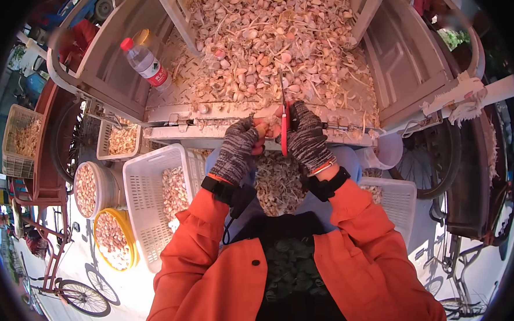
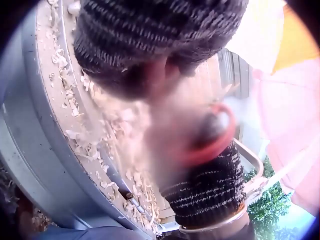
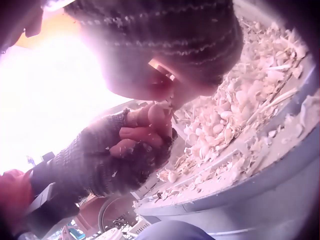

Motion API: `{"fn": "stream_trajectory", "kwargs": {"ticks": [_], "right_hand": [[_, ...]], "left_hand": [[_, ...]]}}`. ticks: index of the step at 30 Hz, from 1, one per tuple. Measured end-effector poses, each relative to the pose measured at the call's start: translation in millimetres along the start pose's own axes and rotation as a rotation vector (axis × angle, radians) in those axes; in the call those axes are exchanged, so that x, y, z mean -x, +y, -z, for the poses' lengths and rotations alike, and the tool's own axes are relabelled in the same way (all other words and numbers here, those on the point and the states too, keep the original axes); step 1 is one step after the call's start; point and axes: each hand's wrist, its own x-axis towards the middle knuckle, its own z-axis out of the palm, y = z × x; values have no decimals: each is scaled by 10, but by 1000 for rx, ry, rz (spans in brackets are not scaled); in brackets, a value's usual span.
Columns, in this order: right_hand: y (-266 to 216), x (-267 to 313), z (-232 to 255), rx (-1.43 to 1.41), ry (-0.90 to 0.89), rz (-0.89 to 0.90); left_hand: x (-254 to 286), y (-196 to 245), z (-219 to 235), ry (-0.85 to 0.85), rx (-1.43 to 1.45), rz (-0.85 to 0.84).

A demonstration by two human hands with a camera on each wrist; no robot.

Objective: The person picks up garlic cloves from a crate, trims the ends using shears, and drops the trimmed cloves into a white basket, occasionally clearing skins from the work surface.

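At the top of the frame the gloved right hand (image 3: 165, 45) looms close, meeting the left hand (image 3: 120, 155), whose bare fingertips (image 3: 150, 117) pinch something small at centre. Garlic cloves and husks (image 3: 235, 120) heap at right on a grey metal ledge (image 3: 250, 200).

Both hands in grey-black striped knit gloves w/ bare fingertips: left hand (image 1: 238, 148), right hand (image 1: 306, 137). Red-handled metal scissors (image 1: 284, 125) in right fingers, pale pink-tan garlic bulb (image 1: 261, 127) at left fingertips. Beyond fingers, pinkish-white garlic heap (image 1: 263, 50) w/ straw-col. stalks. Orange jacket sleeves (image 1: 206, 239), black wristbands (image 1: 325, 186).
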Motion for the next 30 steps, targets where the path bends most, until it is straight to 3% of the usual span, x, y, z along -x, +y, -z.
{"fn": "stream_trajectory", "kwargs": {"ticks": [1,3,4,5,9,12,13,15,17,19,20,21,26,27,29,30], "right_hand": [[-141,44,55,-4,-3,-3],[-387,153,181,-579,-31,-396],[-346,214,177,-582,-29,-250],[-310,248,214,-579,-27,-250],[-294,333,342,-718,-133,-444],[-279,313,312,-1217,-41,-581],[-298,317,328,-1214,-42,-588],[-343,325,406,-941,-83,-566],[-54,469,486,-816,-121,-512],[243,623,502,-72,-225,-57],[41,670,563,185,-270,32],[195,691,511,179,-282,87],[2,-47,257,134,-32,33],[-133,-289,178,188,-118,-78],[84,-600,-92,351,-134,125],[182,-653,-192,351,-143,135]], "left_hand": [[59,-56,-1,-28,53,8],[179,-134,-32,-94,176,39],[206,-174,-49,-183,316,81],[229,-203,-67,-273,455,121],[299,-313,-124,-311,513,150],[255,-309,-114,-369,615,198],[264,-310,-111,-365,620,200],[284,-286,-95,-334,527,61],[335,-230,-37,-278,466,100],[336,-176,76,-234,402,121],[355,-214,195,-208,353,219],[332,-250,312,-187,299,316],[213,-220,380,-69,22,219],[169,-222,374,-68,29,212],[122,-248,405,24,-636,105],[96,-232,472,29,-528,223]]}}
